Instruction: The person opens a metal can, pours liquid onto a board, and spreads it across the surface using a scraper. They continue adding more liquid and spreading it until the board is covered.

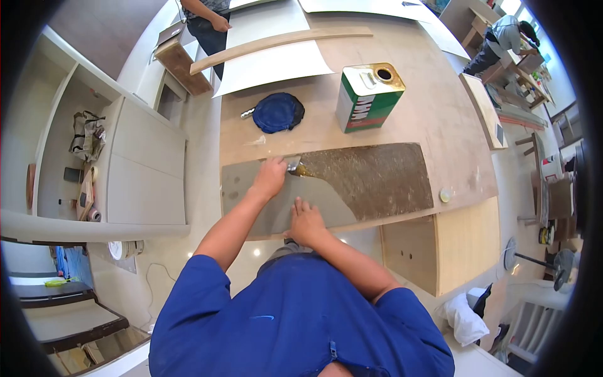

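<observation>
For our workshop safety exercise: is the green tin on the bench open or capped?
Open. The green tin stands upright, and the round spout on its top shows a dark, uncapped hole.

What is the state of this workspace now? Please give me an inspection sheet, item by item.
Surface: wooden workbench, bare wood around the work, lightly stained.
Job's things: grey sheet lying flat, its right part coated brown; brush at the edge of the coating.
Clutter: open green can; blue item, maybe a cloth; small round cap; long wooden strip.
Hands: left hand closed on the brush; right hand open, flat on the sheet.
Cables: one thin cable on the floor at left.
Surroundings: white cabinet; one person at the far end, another person at far right.
</observation>
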A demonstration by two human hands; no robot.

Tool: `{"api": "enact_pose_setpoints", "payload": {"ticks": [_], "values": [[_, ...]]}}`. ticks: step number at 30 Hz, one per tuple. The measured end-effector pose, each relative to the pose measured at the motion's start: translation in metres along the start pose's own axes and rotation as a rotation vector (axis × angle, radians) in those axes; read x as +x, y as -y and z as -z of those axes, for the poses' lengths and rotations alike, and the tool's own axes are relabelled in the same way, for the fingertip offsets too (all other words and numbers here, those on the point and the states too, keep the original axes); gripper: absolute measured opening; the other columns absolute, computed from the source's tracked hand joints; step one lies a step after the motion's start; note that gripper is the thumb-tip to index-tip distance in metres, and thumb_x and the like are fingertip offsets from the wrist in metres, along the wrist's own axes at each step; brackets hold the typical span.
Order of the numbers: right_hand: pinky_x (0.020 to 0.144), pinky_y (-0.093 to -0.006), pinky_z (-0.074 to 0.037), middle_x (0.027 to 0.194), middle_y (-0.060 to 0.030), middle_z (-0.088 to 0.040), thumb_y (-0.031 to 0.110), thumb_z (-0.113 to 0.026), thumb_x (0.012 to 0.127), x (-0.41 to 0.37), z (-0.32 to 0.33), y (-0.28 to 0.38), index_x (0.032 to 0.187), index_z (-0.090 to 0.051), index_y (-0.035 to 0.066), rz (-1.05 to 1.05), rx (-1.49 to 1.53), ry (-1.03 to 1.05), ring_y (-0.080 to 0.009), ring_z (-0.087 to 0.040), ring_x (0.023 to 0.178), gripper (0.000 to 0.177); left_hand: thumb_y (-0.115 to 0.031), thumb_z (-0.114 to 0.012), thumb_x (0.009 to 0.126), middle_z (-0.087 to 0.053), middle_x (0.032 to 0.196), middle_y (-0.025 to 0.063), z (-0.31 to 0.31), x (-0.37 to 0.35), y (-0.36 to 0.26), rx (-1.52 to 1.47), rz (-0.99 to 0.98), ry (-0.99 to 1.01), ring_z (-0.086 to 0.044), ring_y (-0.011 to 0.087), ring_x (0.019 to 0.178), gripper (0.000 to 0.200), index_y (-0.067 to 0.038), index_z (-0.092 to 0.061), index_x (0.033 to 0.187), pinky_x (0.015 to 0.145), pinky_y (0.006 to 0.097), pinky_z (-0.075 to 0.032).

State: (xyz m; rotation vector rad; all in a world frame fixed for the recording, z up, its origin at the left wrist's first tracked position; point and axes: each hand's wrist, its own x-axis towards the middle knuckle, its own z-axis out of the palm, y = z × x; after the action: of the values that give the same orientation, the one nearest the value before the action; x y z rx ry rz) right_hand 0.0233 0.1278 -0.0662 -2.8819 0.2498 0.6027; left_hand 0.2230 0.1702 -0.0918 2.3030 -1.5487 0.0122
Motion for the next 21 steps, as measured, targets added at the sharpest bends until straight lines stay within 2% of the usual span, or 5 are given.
{"api": "enact_pose_setpoints", "payload": {"ticks": [3, 6, 9, 12, 21], "values": [[0.108, -0.0446, -0.037, 0.161, -0.0243, -0.032, 0.06, -0.062, 0.09, -0.001, 0.001, 0.001, 0.15, -0.042, -0.005, -0.003, -0.005, 0.004, -0.0338, -0.04, 0.14, 0.09, -0.007, -0.052, 0.088, -0.064, 0.106, 0.0141, 0.0, 0.009, -0.013, 0.019, 0.023, 0.009, -0.061, 0.0348, 0.105, 0.017, -0.002, -0.066, 0.096, 0.09, 0.0462, -0.05], [0.109, -0.0447, -0.037, 0.16, -0.0247, -0.033, 0.059, -0.062, 0.089, 0.001, 0.0, -0.002, 0.149, -0.042, -0.005, -0.007, 0.019, -0.013, -0.0342, -0.04, 0.14, 0.091, -0.002, -0.051, 0.086, -0.064, 0.109, 0.0178, 0.01, 0.007, -0.028, -0.007, -0.013, 0.112, -0.06, 0.0366, 0.107, 0.025, 0.0, -0.067, 0.107, 0.092, 0.0456, -0.05], [0.109, -0.0443, -0.037, 0.159, -0.0248, -0.034, 0.059, -0.063, 0.089, 0.001, -0.003, 0.001, 0.148, -0.043, -0.007, -0.017, 0.048, -0.04, -0.0343, -0.041, 0.139, 0.091, -0.006, -0.052, 0.088, -0.064, 0.107, 0.0144, 0.009, 0.013, -0.03, -0.067, -0.058, 0.029, -0.061, 0.0341, 0.106, 0.017, -0.002, -0.067, 0.096, 0.089, 0.0465, -0.051], [0.109, -0.0435, -0.037, 0.158, -0.0251, -0.036, 0.058, -0.065, 0.088, -0.001, 0.0, 0.003, 0.147, -0.044, -0.008, -0.026, 0.048, -0.045, -0.0342, -0.041, 0.138, 0.09, -0.005, -0.052, 0.088, -0.064, 0.106, 0.014, -0.003, 0.029, -0.033, 0.008, 0.03, 0.079, -0.061, 0.0338, 0.106, 0.018, -0.002, -0.067, 0.098, 0.09, 0.0466, -0.051], [0.107, -0.0426, -0.038, 0.156, -0.025, -0.039, 0.057, -0.067, 0.086, -0.001, -0.006, 0.006, 0.145, -0.047, -0.008, -0.055, 0.071, -0.079, -0.0335, -0.043, 0.135, 0.09, -0.006, -0.054, 0.086, -0.065, 0.106, 0.012, -0.01, 0.048, -0.053, -0.009, -0.054, 0.06, -0.061, 0.032, 0.105, 0.018, -0.004, -0.068, 0.098, 0.089, 0.0452, -0.051]]}}
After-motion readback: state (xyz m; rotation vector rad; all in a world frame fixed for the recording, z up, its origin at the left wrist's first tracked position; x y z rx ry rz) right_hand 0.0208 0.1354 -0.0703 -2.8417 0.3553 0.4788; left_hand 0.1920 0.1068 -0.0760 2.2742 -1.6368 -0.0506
